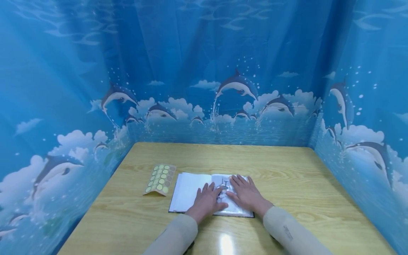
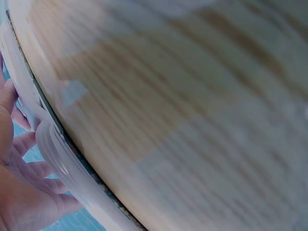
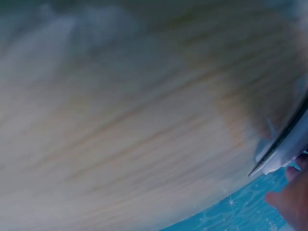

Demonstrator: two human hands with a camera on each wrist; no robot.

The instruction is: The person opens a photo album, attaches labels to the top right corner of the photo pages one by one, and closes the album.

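Pages of an open book lie flat on the wooden table in the head view, both hands over its right page, which bears dark line marks. The left hand has its fingers spread near the fold; the right hand lies toward the outer side with straight fingers, thumb apart; neither pinches anything. Pressing well would seem to call for light, even contact, the left hand steadying the fold while the right strokes outward, so no crease gets trapped. A sheet of round yellow-green stickers lies near the book's left side, best left clear of the sleeves. From the left wrist, some pages bow along the edge, so heavy force there might buckle them. From the right wrist, only a cropped hand shows beside the book's corner; I cannot tell whether its fingertips touch paper.
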